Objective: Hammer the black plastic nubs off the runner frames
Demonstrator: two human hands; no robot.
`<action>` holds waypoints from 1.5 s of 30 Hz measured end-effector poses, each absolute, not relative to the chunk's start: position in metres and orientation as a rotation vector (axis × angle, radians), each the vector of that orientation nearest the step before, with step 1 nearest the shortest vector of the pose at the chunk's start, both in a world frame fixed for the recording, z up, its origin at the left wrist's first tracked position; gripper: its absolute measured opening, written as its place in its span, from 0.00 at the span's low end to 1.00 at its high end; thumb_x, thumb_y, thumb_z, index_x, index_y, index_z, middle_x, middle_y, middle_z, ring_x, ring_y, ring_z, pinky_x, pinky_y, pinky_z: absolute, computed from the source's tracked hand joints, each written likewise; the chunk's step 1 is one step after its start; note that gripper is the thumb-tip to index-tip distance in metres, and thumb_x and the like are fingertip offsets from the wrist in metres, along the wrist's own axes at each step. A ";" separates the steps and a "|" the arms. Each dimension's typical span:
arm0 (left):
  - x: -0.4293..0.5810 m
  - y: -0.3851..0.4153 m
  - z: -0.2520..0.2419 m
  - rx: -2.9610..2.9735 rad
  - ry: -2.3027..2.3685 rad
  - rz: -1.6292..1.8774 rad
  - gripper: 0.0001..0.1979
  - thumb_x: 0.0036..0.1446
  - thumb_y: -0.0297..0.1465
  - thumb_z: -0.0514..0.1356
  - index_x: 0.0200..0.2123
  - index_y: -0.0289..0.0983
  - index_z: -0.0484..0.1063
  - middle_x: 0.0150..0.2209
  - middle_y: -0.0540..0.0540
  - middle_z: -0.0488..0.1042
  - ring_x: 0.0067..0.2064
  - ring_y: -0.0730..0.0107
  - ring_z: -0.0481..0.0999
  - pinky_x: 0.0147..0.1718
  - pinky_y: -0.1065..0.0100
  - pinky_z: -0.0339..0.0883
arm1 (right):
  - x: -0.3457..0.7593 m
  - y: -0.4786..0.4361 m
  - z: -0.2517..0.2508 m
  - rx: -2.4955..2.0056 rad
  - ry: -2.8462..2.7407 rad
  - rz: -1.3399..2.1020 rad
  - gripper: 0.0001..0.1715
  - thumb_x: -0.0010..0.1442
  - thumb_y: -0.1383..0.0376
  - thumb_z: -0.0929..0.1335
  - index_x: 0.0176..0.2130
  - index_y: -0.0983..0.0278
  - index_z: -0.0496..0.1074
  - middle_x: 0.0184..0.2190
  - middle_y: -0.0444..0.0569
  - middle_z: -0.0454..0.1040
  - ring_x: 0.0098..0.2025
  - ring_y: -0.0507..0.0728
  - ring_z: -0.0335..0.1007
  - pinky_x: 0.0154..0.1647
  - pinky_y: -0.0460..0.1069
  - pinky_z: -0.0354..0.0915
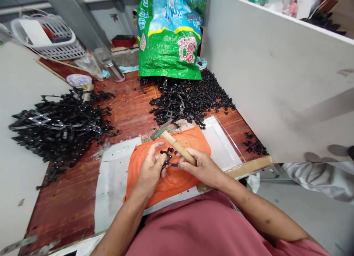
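My left hand (153, 162) pinches a small black jointed plastic piece (166, 156) between thumb and fingers, above an orange cloth (177, 182). In my right hand (203, 165) lies the wooden handle of a hammer (177, 145), its dark metal head pointing away to the upper left. The thumb and fingertips of this hand also reach the right end of the black piece. Beyond the hammer head spreads a heap of small black plastic parts (190, 97). Off to the left rises a pile of linked black pieces (61, 127).
A green and blue woven sack (171, 38) stands behind the heap. Grey panels (276, 79) wall the right side. A steel flask (114, 70) and a white basket (52, 38) are at the back left. Loose black parts (254, 144) lie near the right edge.
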State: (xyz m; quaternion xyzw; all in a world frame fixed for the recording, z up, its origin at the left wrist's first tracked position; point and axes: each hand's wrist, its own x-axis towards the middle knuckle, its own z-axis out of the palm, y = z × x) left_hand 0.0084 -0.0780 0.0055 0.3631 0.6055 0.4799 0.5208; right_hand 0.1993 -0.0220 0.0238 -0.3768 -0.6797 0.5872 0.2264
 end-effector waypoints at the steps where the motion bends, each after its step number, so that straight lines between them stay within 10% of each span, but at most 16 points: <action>1: 0.008 -0.080 0.006 0.930 1.472 1.123 0.24 0.65 0.44 0.57 0.60 0.42 0.63 0.21 0.57 0.65 0.19 0.74 0.62 0.21 0.71 0.59 | 0.194 -0.022 0.021 -1.043 -1.809 1.685 0.09 0.62 0.60 0.69 0.38 0.64 0.72 0.28 0.39 0.69 0.28 0.50 0.60 0.30 0.45 0.56; 5: -0.002 -0.094 0.012 1.547 1.853 0.997 0.18 0.66 0.39 0.55 0.54 0.44 0.77 0.44 0.40 0.75 0.47 0.54 0.76 0.48 0.53 0.69 | 0.185 -0.021 0.016 -1.048 -1.718 1.718 0.04 0.59 0.65 0.68 0.33 0.65 0.71 0.25 0.39 0.68 0.27 0.49 0.60 0.30 0.44 0.56; 9: -0.004 -0.108 0.032 2.215 2.068 0.863 0.12 0.63 0.37 0.61 0.48 0.47 0.80 0.63 0.39 0.65 0.68 0.40 0.57 0.66 0.35 0.46 | 0.187 -0.018 0.019 -0.910 -1.813 1.814 0.05 0.58 0.65 0.69 0.35 0.65 0.72 0.26 0.39 0.67 0.27 0.49 0.60 0.29 0.44 0.57; 12: 0.000 -0.110 0.038 2.344 1.734 0.593 0.10 0.68 0.34 0.55 0.40 0.44 0.77 0.46 0.45 0.76 0.55 0.56 0.72 0.68 0.37 0.40 | 0.185 -0.020 0.021 -0.809 -1.808 1.891 0.04 0.59 0.65 0.69 0.36 0.64 0.70 0.27 0.39 0.67 0.29 0.49 0.62 0.31 0.44 0.58; 16: -0.004 -0.099 0.026 2.117 1.676 0.520 0.18 0.72 0.36 0.47 0.31 0.39 0.69 0.30 0.50 0.71 0.36 0.65 0.71 0.52 0.54 0.61 | 0.196 -0.020 0.023 -0.935 -1.915 1.659 0.05 0.64 0.62 0.68 0.39 0.62 0.69 0.29 0.39 0.68 0.31 0.51 0.63 0.33 0.45 0.58; 23: -0.015 -0.076 0.008 1.884 1.826 0.438 0.20 0.71 0.38 0.44 0.28 0.40 0.64 0.32 0.48 0.73 0.37 0.62 0.72 0.42 0.59 0.57 | 0.267 -0.030 0.022 -1.463 -2.271 0.986 0.17 0.74 0.56 0.56 0.48 0.59 0.69 0.30 0.43 0.73 0.32 0.57 0.71 0.35 0.50 0.59; 29: -0.005 -0.071 0.004 1.949 1.896 0.304 0.20 0.72 0.37 0.43 0.30 0.40 0.67 0.35 0.47 0.76 0.40 0.59 0.74 0.44 0.58 0.56 | 0.285 -0.045 0.003 -1.531 -2.377 0.941 0.27 0.75 0.58 0.57 0.70 0.45 0.57 0.51 0.44 0.79 0.46 0.61 0.79 0.43 0.52 0.68; 45: 0.000 -0.070 0.007 2.072 1.938 0.049 0.19 0.73 0.33 0.45 0.35 0.39 0.73 0.37 0.45 0.78 0.43 0.57 0.75 0.44 0.56 0.53 | 0.285 -0.044 -0.006 -1.482 -2.359 0.925 0.28 0.75 0.59 0.58 0.71 0.45 0.57 0.55 0.44 0.78 0.49 0.61 0.79 0.49 0.54 0.72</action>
